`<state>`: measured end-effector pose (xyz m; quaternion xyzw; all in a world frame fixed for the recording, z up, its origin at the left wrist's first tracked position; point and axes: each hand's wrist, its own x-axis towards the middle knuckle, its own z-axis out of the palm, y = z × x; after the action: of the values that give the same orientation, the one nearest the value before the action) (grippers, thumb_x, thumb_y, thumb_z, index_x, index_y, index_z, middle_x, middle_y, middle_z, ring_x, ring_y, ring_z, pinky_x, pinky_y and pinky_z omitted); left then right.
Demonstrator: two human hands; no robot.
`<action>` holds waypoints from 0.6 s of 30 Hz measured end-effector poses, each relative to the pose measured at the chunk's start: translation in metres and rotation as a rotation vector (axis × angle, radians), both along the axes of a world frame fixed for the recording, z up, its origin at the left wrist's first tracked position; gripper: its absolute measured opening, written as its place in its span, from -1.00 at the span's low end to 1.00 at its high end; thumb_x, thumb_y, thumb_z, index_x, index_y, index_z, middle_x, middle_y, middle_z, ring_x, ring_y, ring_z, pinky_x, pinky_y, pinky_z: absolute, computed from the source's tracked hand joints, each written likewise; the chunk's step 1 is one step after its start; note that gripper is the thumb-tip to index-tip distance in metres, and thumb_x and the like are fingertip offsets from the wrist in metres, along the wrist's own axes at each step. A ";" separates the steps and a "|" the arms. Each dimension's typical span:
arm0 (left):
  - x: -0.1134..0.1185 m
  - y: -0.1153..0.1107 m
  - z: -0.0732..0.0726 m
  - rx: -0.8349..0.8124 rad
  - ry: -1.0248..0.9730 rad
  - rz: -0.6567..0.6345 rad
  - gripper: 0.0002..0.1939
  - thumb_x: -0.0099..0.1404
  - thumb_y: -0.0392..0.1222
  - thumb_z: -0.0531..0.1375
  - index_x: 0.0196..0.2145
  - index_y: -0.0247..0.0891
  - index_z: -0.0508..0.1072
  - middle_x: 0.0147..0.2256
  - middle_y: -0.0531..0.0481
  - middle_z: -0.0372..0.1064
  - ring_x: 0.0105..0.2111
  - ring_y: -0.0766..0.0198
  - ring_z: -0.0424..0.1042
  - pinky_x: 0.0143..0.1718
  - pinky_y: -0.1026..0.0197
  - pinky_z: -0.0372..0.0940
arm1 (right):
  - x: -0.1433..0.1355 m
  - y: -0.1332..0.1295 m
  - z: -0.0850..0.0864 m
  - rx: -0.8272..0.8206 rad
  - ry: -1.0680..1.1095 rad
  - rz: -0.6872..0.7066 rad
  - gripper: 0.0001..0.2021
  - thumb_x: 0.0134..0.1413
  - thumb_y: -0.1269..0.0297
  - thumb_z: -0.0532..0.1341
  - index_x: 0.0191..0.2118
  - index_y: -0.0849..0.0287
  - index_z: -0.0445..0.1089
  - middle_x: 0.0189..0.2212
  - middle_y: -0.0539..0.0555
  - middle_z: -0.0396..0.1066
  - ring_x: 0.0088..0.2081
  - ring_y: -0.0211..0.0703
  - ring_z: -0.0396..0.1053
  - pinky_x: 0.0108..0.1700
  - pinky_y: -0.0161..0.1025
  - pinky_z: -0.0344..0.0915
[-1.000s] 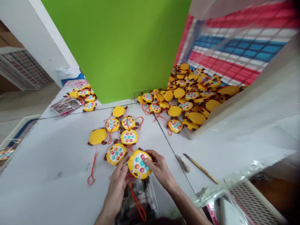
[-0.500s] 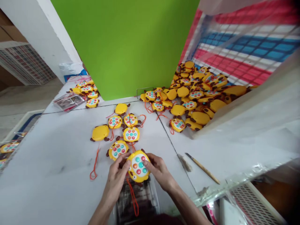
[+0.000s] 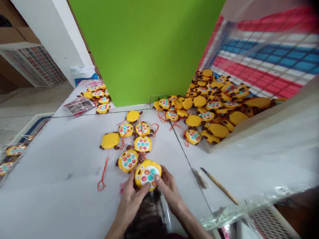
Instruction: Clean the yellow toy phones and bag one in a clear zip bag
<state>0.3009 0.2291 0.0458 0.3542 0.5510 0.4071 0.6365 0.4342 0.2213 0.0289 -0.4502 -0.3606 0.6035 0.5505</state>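
Note:
Between both hands is a yellow dog-shaped push-button toy [image 3: 148, 175], its white face with coloured buttons turned up. My left hand [image 3: 133, 196] grips its left side, the thumb on the lower edge. On the right side my right hand [image 3: 169, 189] is closed round it, thumb over the buttons. Just beyond it lies a similar toy [image 3: 128, 160], with several more behind, such as one with buttons up [image 3: 143, 144] and one back up [image 3: 110, 140]. A loose orange cord loop [image 3: 101, 183] rests to the left. The held toy's underside is hidden.
A green board [image 3: 152, 49] stands at the back. A big heap of the toys [image 3: 216, 129] spills out at the right, beside a plastic sheet. A wooden-handled tool [image 3: 219, 186] lies at the right, a clear-wrapped packet [image 3: 79, 105] at the back left.
The held toy has turned in my hands, so its dog face now points up and left. My left thumb has moved to its lower edge. The hanging orange cord no longer shows below it.

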 end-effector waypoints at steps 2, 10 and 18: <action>-0.005 0.002 0.001 -0.026 -0.025 -0.073 -0.38 -0.09 -0.21 0.39 -0.05 -0.29 0.35 -0.15 -0.16 0.46 -0.17 0.02 0.45 -0.19 0.14 0.35 | 0.007 0.004 0.003 -0.002 -0.124 0.032 -0.60 0.01 0.02 0.26 -0.13 0.22 0.36 -0.27 0.11 0.46 -0.24 -0.07 0.39 -0.22 -0.22 0.34; 0.012 -0.004 0.005 -0.005 -0.171 0.187 -0.30 -0.12 -0.25 0.40 -0.02 -0.19 0.23 -0.02 -0.16 0.36 -0.07 0.05 0.41 -0.08 0.14 0.32 | -0.009 0.003 -0.002 -0.126 -0.055 -0.099 -0.66 0.06 0.00 0.20 -0.22 0.20 0.33 -0.34 0.07 0.44 -0.30 -0.10 0.39 -0.28 -0.25 0.34; 0.000 0.003 -0.005 -0.063 -0.093 0.212 -0.29 -0.17 -0.26 0.42 -0.02 -0.19 0.29 -0.16 -0.07 0.45 -0.19 0.10 0.46 -0.21 0.21 0.37 | -0.001 -0.007 -0.008 -0.049 -0.265 0.037 -0.63 0.17 0.00 0.08 -0.06 0.15 0.35 -0.32 0.05 0.45 -0.28 -0.12 0.40 -0.34 -0.29 0.33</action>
<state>0.3009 0.2325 0.0404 0.2545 0.5678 0.4704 0.6258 0.4336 0.2142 0.0208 -0.5324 -0.4236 0.5575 0.4756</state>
